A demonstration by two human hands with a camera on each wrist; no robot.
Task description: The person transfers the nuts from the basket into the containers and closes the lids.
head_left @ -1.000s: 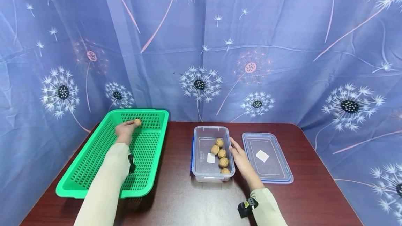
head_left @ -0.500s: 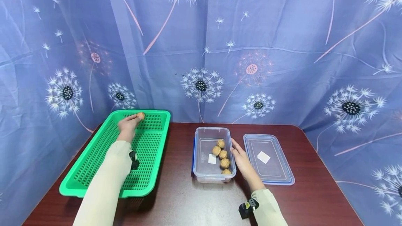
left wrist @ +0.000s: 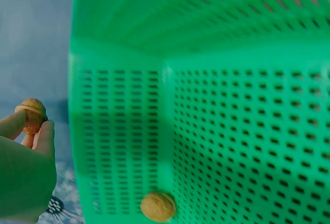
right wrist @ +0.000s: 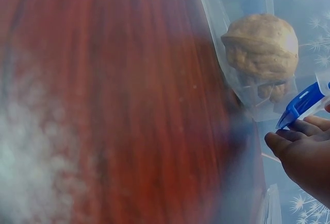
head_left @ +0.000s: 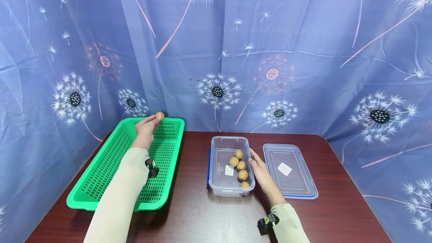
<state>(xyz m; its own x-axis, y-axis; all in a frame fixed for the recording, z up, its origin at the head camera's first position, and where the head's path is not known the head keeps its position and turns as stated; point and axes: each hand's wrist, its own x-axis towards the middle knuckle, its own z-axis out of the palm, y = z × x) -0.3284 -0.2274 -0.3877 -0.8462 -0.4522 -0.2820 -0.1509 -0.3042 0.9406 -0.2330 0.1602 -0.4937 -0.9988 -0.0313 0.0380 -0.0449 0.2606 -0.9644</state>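
Note:
My left hand [head_left: 146,127] pinches a walnut [head_left: 160,116] between thumb and fingers, up at the far rim of the green plastic basket [head_left: 175,153]. In the left wrist view this walnut [left wrist: 32,115] appears outside the basket wall, and another walnut [left wrist: 158,207] lies in a basket corner. Several walnuts [head_left: 242,176] sit along the right side of a clear plastic container [head_left: 220,186]. My right hand [head_left: 261,171] touches that container's right side with extended fingers. The right wrist view shows those fingers by a blue latch [right wrist: 304,103].
A clear lid [head_left: 295,183] with a white label lies flat on the dark red wooden table [head_left: 341,198], right of the container. Behind the table hangs a blue curtain [head_left: 182,96] printed with dandelions.
My left hand has lifted the walnut from inside the basket up to its far rim, moving slightly right. My right hand stays at the container.

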